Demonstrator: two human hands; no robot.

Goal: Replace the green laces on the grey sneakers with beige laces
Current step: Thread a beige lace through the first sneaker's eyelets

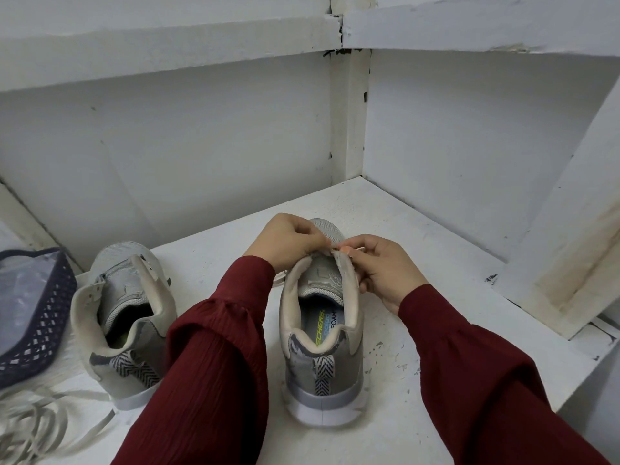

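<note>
Two grey sneakers stand on a white shelf with their heels toward me. The left sneaker [124,317] has no lace in its eyelets and nothing touches it. Both hands work at the front of the right sneaker [322,330]. My left hand [292,243] grips the upper by the front eyelets with curled fingers. My right hand [385,270] pinches a thin beige lace [356,250] by its tip at the right eyelet flap. A loop of that lace [278,280] shows beside the shoe under my left wrist. The front eyelets are hidden by my fingers.
A heap of loose beige laces [37,424] lies at the near left. A navy mesh basket [43,330] holding a clear plastic bag stands at the far left. White walls close the shelf behind and to the right, and the shelf edge [570,370] drops off at the right.
</note>
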